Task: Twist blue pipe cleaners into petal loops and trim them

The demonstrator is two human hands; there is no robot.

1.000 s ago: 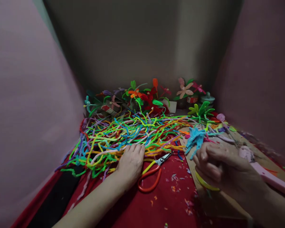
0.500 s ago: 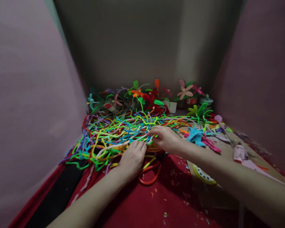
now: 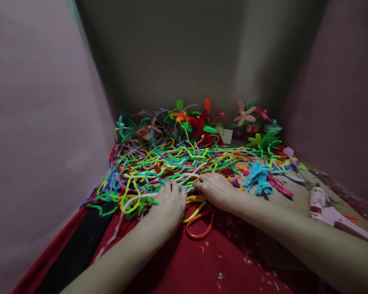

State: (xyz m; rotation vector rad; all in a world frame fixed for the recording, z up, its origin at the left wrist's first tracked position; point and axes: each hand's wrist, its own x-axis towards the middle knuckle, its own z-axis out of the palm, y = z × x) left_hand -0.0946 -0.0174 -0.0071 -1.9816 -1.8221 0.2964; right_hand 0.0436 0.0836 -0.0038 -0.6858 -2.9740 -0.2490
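Observation:
A tangled pile of multicoloured pipe cleaners (image 3: 171,161) spreads in front of me. My left hand (image 3: 170,202) is at its near edge, fingers bent down and closed, with a bit of blue pipe cleaner (image 3: 180,189) showing at the fingertips. To its right, my right hand (image 3: 217,190) reaches into the pile with fingers bunched together; whatever lies under them is hidden. A white pipe cleaner (image 3: 187,176) runs close to the right fingertips. Below the hands, a red loop (image 3: 200,236), like a scissors handle, lies on the red cloth (image 3: 178,265).
Several pipe-cleaner flowers, among them a peach one (image 3: 244,116), stand along the back wall. At right are a blue fuzzy flower (image 3: 258,178), a green leafy piece (image 3: 268,143) and a pink glue gun (image 3: 325,210). Small scraps (image 3: 220,275) dot the cloth. Pale panels rise on both sides.
My right hand has lowered, its fingers drawing in over the pile. A blue pipe cleaner now arches up at the back of the pile. The view has shifted slightly left.

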